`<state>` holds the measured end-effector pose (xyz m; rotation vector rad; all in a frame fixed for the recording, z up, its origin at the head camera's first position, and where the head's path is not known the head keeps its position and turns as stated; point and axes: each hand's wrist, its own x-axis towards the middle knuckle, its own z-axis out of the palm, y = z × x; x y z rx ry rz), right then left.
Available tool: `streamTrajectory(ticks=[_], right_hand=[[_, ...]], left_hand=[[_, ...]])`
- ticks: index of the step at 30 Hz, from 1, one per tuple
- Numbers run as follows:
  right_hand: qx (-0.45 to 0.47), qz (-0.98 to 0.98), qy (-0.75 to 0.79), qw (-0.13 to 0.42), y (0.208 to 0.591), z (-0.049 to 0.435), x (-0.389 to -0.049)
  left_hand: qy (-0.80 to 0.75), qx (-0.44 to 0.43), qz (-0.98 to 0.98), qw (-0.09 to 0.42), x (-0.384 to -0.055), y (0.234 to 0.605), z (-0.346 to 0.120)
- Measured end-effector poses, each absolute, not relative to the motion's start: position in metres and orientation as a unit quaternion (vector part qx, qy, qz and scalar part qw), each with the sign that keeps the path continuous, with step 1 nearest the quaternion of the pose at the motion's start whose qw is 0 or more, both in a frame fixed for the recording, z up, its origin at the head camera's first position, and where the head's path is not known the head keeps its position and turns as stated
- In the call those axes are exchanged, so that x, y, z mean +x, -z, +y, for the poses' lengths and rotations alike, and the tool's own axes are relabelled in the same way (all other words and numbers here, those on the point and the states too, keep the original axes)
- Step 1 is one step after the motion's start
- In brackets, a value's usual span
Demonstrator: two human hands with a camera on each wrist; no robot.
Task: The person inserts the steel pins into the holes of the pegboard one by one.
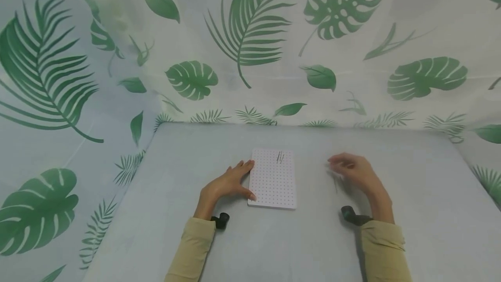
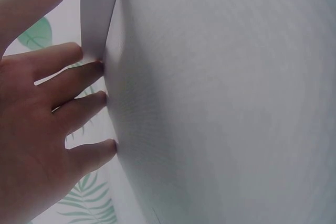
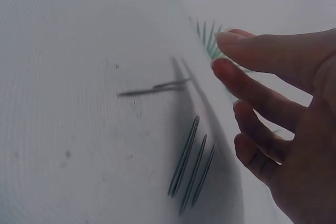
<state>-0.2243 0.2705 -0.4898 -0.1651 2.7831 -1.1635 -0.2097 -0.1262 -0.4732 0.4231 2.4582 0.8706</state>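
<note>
left grip (image 1: 228, 181) touching dotted board (image 1: 272, 186), thin sticks (image 1: 280, 157) on it, right grip (image 1: 357, 173) over table (image 1: 313, 247)

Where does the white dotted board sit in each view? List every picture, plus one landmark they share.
Head: the white dotted board lies just below centre, the left hand at its left edge.
Left wrist: only its side shows, top, left of centre.
Right wrist: not in it.
Shared landmark: the green leaf-print backdrop.

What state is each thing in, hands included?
Board: flat on the table, dotted face up.
Left hand: fingers spread, touching the board's left edge.
Right hand: above the table, fingers partly curled, no held thing visible.
Rods on board: near its far right corner; upright or lying, cannot tell.
Loose rods: lying on the table.
</note>
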Motion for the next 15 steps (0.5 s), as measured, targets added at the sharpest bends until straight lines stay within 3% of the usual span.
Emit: streamTrajectory(ticks=[15], right_hand=[[-0.104,0.912,0.381,0.114,0.498,0.287,-0.223]], left_hand=[[-0.319,0.153,0.903,0.242,-0.210,0.476,-0.127]])
